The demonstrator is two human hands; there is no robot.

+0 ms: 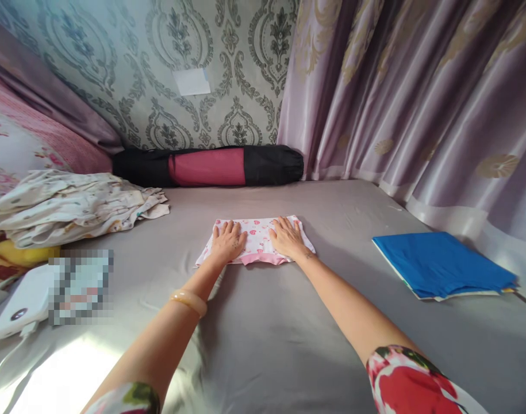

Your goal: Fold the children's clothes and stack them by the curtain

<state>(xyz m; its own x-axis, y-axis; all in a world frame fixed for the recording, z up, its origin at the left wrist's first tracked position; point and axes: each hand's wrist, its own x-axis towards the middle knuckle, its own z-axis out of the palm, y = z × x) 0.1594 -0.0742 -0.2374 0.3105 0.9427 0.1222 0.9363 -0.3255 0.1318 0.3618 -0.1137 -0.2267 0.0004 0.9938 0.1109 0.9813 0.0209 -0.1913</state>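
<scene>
A small white shirt (254, 244) with pink heart-like prints and a pink neckline lies folded on the grey bed sheet (280, 322), the neckline towards me. On its left part my left hand (229, 240) rests flat, palm down, fingers spread. My right hand (287, 237) lies the same way on the right part. Neither hand grips the cloth. A pale bangle (189, 301) circles my left forearm.
At right lies a folded blue garment (439, 264). A black and pink roll bag (208, 167) lies along the patterned wall. At left are a crumpled patterned cloth (73, 204) and a white power bank (27, 302) with a cable. Curtains (375, 86) hang at right.
</scene>
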